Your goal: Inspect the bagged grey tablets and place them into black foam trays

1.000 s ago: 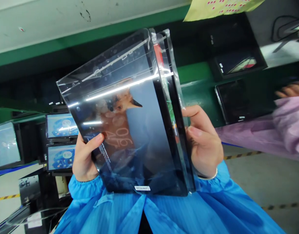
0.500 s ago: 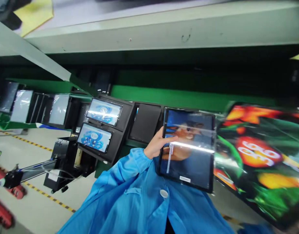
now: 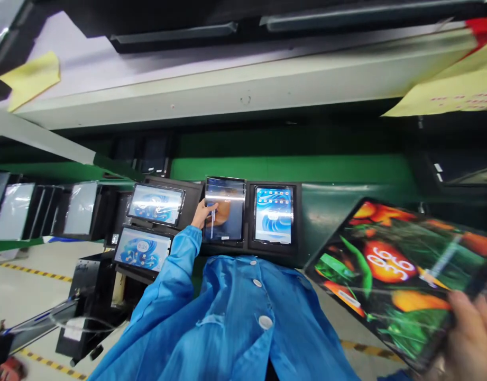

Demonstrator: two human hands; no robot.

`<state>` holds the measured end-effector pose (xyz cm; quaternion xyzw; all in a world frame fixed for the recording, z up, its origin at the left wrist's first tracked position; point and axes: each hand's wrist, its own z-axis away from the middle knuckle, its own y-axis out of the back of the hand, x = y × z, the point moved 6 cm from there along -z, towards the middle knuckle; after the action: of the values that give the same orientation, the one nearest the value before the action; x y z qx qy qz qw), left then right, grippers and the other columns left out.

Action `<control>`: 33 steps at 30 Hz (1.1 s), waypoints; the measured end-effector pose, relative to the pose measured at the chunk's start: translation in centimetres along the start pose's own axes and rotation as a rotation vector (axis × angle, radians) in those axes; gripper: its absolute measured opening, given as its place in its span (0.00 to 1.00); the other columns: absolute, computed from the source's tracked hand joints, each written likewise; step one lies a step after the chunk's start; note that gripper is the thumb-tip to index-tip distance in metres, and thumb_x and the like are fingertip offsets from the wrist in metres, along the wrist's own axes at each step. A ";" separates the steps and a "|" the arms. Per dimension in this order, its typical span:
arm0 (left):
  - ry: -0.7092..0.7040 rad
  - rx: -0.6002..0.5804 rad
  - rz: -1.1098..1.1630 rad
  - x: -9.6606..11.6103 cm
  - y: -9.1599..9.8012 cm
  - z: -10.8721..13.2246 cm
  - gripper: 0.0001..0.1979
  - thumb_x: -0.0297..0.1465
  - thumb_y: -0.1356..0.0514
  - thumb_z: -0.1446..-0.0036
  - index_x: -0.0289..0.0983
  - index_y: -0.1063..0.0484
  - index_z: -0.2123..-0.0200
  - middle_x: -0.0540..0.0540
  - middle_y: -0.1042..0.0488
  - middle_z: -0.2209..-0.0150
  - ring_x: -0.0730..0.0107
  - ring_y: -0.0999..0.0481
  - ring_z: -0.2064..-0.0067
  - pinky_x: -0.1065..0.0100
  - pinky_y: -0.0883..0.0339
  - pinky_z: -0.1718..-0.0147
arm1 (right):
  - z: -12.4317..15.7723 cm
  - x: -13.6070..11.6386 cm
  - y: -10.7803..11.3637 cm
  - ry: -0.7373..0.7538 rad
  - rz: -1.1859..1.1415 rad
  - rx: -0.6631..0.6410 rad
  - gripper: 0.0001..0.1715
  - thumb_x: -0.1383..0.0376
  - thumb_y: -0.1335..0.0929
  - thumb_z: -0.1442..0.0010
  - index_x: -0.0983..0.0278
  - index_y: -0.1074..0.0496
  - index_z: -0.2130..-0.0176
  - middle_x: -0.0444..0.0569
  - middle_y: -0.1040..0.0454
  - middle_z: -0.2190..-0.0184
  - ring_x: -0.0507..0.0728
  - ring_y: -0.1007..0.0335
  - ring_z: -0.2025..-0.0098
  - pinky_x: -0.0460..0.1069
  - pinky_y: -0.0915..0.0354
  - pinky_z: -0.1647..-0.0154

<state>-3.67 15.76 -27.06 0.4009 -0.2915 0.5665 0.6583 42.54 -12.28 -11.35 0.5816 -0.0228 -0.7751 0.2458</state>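
My left hand [image 3: 203, 214] grips the left edge of a tablet [image 3: 230, 211] showing a dark blue and brown picture, its thumb on the screen. This tablet is at the left part of a black tray, close to or resting on it; contact underneath is hidden. Beside it, a second tablet [image 3: 273, 214] with a blue home screen lies in the tray's right part. At the lower right, my right hand [image 3: 469, 333], blurred and partly cut off, holds a larger tablet [image 3: 389, 280], tilted, with a vegetable picture and a 06 36 clock.
Left of my hand, two lit tablets, an upper one [image 3: 156, 204] and a lower one [image 3: 142, 248], lie on another black tray. Further left stand several film-covered screens [image 3: 80, 207]. A pale shelf edge [image 3: 227, 95] crosses above the green bench [image 3: 283, 168]. A black stand [image 3: 84, 296] is at lower left.
My left hand has carried its tablet away from my body to the black tray, uncovering the home-screen tablet. The vegetable-picture tablet has shifted and turned, and my right hand now shows. The camera view has shifted.
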 end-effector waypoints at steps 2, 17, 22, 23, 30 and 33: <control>-0.039 0.035 -0.096 -0.1 -0.4 -0.6 0.35 0.46 0.24 0.56 0.36 0.26 0.47 0.39 0.24 0.46 0.52 0.24 0.42 0.57 0.31 0.43 | 0.1 0.3 -0.5 -0.084 -0.024 0.040 0.39 0.48 0.19 0.59 0.54 0.17 0.47 0.53 0.24 0.37 0.80 0.36 0.31 0.75 0.33 0.33; -0.226 0.114 -0.195 4.8 -5.4 7.4 0.30 0.46 0.28 0.48 0.40 0.27 0.46 0.43 0.20 0.51 0.51 0.21 0.44 0.55 0.30 0.42 | -0.9 6.5 -9.9 -0.246 -0.230 -0.300 0.44 0.47 0.18 0.62 0.60 0.18 0.47 0.49 0.16 0.51 0.65 0.19 0.49 0.58 0.21 0.48; -0.314 -0.115 0.025 8.3 -14.8 11.0 0.29 0.47 0.29 0.48 0.40 0.27 0.46 0.44 0.21 0.46 0.57 0.23 0.42 0.60 0.31 0.40 | -2.9 6.5 -11.5 -0.166 -0.223 -0.423 0.45 0.45 0.20 0.55 0.60 0.21 0.42 0.52 0.17 0.47 0.66 0.20 0.46 0.59 0.23 0.46; -0.304 -0.153 0.055 8.4 -17.1 11.5 0.28 0.49 0.30 0.46 0.39 0.26 0.48 0.44 0.21 0.48 0.57 0.23 0.45 0.60 0.30 0.42 | -3.7 6.4 -10.6 -0.143 -0.207 -0.407 0.46 0.44 0.21 0.54 0.61 0.22 0.40 0.53 0.18 0.45 0.67 0.21 0.45 0.59 0.23 0.45; -0.214 -0.316 0.124 6.0 -32.0 13.4 0.25 0.56 0.39 0.40 0.38 0.28 0.68 0.49 0.28 0.68 0.64 0.28 0.60 0.63 0.30 0.54 | -11.3 7.2 -1.9 0.028 -0.045 -0.271 0.58 0.37 0.25 0.50 0.64 0.33 0.31 0.55 0.33 0.30 0.71 0.38 0.29 0.62 0.41 0.27; -0.125 -0.363 0.101 3.5 -37.8 14.2 0.24 0.54 0.42 0.36 0.38 0.28 0.68 0.49 0.30 0.70 0.63 0.27 0.61 0.61 0.29 0.54 | -14.6 8.8 0.4 0.013 0.066 -0.300 0.55 0.36 0.26 0.49 0.59 0.30 0.32 0.54 0.29 0.33 0.73 0.34 0.31 0.65 0.32 0.32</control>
<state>35.00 3.99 -24.32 0.2948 -0.4490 0.5110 0.6711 54.22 -12.54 -23.80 0.5421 0.0759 -0.7577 0.3554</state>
